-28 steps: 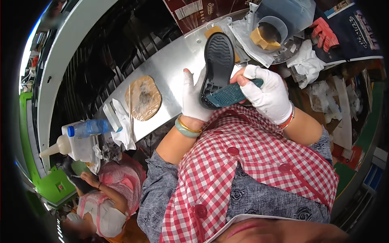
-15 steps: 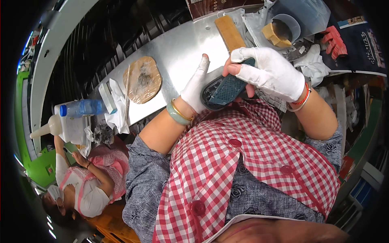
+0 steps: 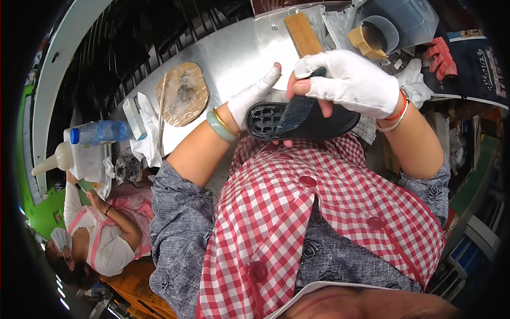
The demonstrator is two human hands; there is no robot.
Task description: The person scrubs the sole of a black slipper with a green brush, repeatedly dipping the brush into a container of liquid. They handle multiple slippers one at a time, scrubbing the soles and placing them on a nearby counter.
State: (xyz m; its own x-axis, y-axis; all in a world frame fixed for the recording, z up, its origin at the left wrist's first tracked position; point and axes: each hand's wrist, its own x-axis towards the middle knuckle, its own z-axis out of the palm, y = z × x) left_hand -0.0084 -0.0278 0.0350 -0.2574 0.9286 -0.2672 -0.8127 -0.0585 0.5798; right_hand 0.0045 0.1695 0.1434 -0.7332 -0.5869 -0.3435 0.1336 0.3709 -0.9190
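A black shoe sole (image 3: 332, 126) lies level in front of my apron, its cavity with a raised grid showing at the left end. My gloved left hand (image 3: 255, 101) cradles it from behind and below; its thumb sticks up apart, and fingertips peek out under the near edge. A dark teal textured strip (image 3: 297, 112), like an insole piece, stands tilted over the sole, its lower end at the gridded cavity. With bare thumb and fingertips out of the white glove, my right hand (image 3: 348, 82) pinches the strip's upper end. Whether the strip is fixed to the sole cannot be told.
On the metal bench (image 3: 234, 50) lie a wooden block (image 3: 304, 34), a plastic-wrapped brown disc (image 3: 183, 98) and a thin rod (image 3: 161, 101). A blue-capped bottle (image 3: 103, 133) stands left. Back right: a clear bin (image 3: 414, 21), a red glove (image 3: 440, 58). A masked co-worker (image 3: 114, 228) sits left.
The sole has turned from a steep slant to nearly level, baring its gridded cavity and right end. My left hand has shifted left; the teal strip now stands more upright.
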